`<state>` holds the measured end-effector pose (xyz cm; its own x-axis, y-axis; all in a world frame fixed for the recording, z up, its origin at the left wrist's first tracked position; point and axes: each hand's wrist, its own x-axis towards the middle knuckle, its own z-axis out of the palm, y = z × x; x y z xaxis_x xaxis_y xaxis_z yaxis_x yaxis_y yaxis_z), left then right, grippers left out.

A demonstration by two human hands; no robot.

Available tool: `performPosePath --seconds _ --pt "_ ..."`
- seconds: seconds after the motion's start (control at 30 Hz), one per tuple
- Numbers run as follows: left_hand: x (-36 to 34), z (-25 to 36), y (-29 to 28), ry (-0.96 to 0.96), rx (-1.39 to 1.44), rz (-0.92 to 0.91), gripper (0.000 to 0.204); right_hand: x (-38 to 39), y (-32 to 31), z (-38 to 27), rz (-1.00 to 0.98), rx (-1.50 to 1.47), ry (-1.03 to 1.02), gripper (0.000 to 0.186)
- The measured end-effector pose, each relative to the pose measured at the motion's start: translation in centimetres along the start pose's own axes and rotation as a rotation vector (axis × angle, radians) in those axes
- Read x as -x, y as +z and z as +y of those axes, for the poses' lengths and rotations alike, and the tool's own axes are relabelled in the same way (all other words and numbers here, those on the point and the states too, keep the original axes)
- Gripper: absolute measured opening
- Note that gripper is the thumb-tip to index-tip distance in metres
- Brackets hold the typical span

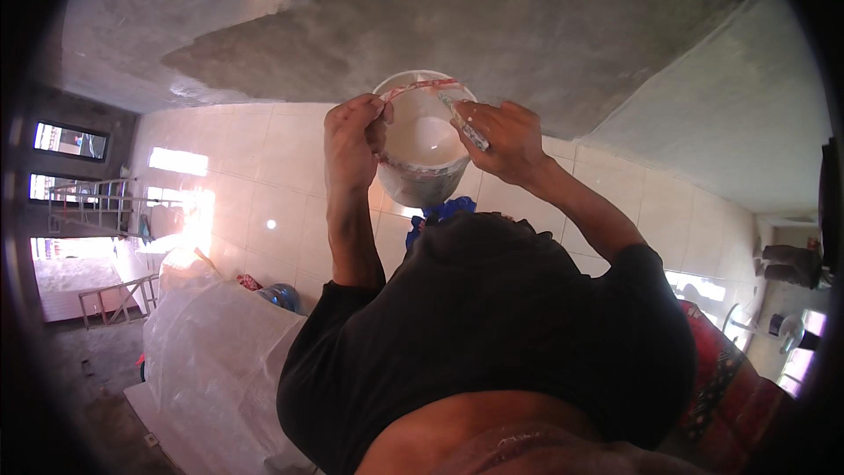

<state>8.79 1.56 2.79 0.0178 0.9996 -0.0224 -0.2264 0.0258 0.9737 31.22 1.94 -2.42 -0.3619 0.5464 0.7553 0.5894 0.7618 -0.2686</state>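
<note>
A white bucket (424,183) with pale liquid (431,136) in it stands in front of me by the wall. Across its far side runs a thin red-and-white strip (424,85). My left hand (356,136) is at the bucket's left side, its thumb and forefinger pinched on the left end of that strip. In my right hand (504,139), over the bucket's right rim, is a slim, paint-spattered tool (472,132), tilted with its far end toward the strip. What kind of tool it is I cannot tell.
Beyond the bucket rises a grey plastered wall (492,18) with darker patches. Pale tiles (281,158) cover the floor. To the left are a plastic-sheeted pile (220,334), a blue water bottle (281,296) and metal scaffolding (105,198). Something red (738,405) lies at the lower right.
</note>
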Motion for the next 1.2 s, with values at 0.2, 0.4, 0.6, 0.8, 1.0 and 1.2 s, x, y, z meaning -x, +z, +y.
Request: performPosePath --seconds 0.2,0.4,0.6,0.8,1.0,1.2 --pt "-0.4 -0.9 0.9 0.036 0.079 0.093 0.024 0.3 -6.1 -0.2 0.089 -0.293 0.184 0.024" --pt "-0.9 -1.6 1.4 0.037 0.040 0.126 0.024 0.3 -16.2 4.9 0.683 -0.444 0.563 0.014" --pt "-0.9 -2.5 2.4 0.061 -0.003 0.247 0.024 -2.8 -30.7 17.1 1.135 0.177 0.283 0.017" --pt "-0.2 -3.0 3.5 0.142 -0.012 0.375 0.025 -6.2 -40.5 24.3 1.233 0.432 0.119 0.020" --pt "-0.1 -3.9 4.2 0.164 -0.016 0.386 0.026 -7.0 -44.1 27.4 1.241 0.571 0.116 0.026" --pt "0.2 -4.2 5.3 0.187 -0.017 0.390 0.027 -6.8 -45.5 28.4 1.220 0.620 0.086 0.026"
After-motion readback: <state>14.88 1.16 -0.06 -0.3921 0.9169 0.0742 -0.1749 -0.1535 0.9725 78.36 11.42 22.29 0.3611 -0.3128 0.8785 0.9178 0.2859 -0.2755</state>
